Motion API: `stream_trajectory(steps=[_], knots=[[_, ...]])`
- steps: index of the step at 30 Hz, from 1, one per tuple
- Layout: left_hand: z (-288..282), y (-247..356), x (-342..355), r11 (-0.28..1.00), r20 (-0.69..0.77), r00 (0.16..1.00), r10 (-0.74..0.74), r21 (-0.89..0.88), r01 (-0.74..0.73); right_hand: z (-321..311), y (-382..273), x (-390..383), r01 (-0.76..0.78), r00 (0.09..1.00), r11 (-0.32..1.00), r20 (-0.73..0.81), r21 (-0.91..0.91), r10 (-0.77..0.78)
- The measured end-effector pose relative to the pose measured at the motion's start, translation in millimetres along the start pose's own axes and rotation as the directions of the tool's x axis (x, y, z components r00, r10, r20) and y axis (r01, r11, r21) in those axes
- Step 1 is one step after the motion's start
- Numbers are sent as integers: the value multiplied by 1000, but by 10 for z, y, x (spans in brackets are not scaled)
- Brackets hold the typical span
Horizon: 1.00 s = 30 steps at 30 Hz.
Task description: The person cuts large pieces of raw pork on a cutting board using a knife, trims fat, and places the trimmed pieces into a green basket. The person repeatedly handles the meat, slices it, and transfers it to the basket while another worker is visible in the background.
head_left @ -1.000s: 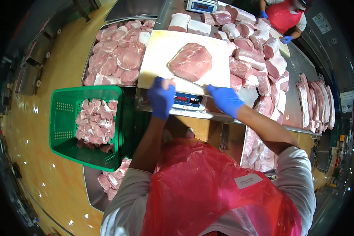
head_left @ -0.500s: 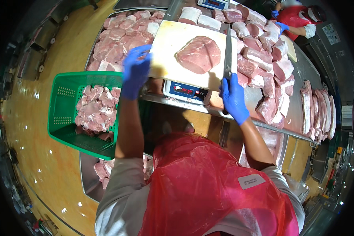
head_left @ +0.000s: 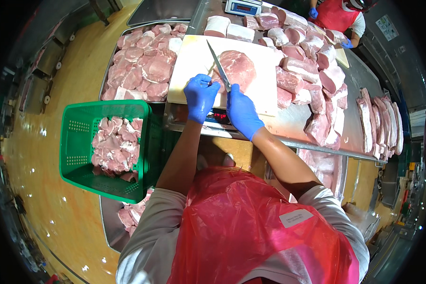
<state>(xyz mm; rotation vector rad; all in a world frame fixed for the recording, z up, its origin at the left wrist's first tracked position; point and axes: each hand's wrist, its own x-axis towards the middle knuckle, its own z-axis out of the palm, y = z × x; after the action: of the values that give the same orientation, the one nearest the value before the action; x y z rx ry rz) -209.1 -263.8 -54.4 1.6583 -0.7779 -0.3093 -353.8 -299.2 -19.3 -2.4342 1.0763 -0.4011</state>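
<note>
The rounded cut of raw pork (head_left: 241,71) lies on the white cutting board (head_left: 266,78), partly hidden behind the knife (head_left: 217,62) and the hands. It looks fairly heavy for its bulk, soft and yielding, with a moist surface that is likely slippery; not fragile, though it would sag if lifted by one edge. A spread palm on its right flank, clear of the blade, seems the surest hold. Its outline is only a little longer than wide, the long axis apparently slanting from near left to far right — the covered edge makes this uncertain.

The knife is thin, stiff and probably light, best taken by its handle. Its long axis runs obliquely, tip pointing away from the person and leftward, across the pork's left part; whether the blade touches the meat I cannot tell. The right hand (head_left: 243,111) is closed around the handle. The left hand (head_left: 201,98) has its fingers curled by the pork's near-left edge — whether it grips anything is unclear.

Below the board's near edge a scale display (head_left: 219,116) shows. Pork loin pieces (head_left: 302,70) crowd the steel counter (head_left: 288,124) to the right; a green crate (head_left: 75,163) of trimmings stands at left.
</note>
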Motion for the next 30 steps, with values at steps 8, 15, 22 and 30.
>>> stream_trajectory(steps=[8, 15, 22, 30], knots=[[-35, -251, 126, 968, -186, 963, 196, 191, -160, -322, 196, -577, 24, 931, 967, 359, -255, 71], [-55, -277, 172, 996, 83, 996, -18, 90, 11, -1065, 230, -1037, 36, 883, 943, 453, -331, 125], [-63, 83, -344, 980, 52, 986, 155, 114, -160, -606, -89, -176, 45, 973, 974, 232, -220, 7], [12, -51, -318, 987, -7, 994, 112, 120, -110, -370, 51, -87, 83, 925, 951, 378, -297, 37]])
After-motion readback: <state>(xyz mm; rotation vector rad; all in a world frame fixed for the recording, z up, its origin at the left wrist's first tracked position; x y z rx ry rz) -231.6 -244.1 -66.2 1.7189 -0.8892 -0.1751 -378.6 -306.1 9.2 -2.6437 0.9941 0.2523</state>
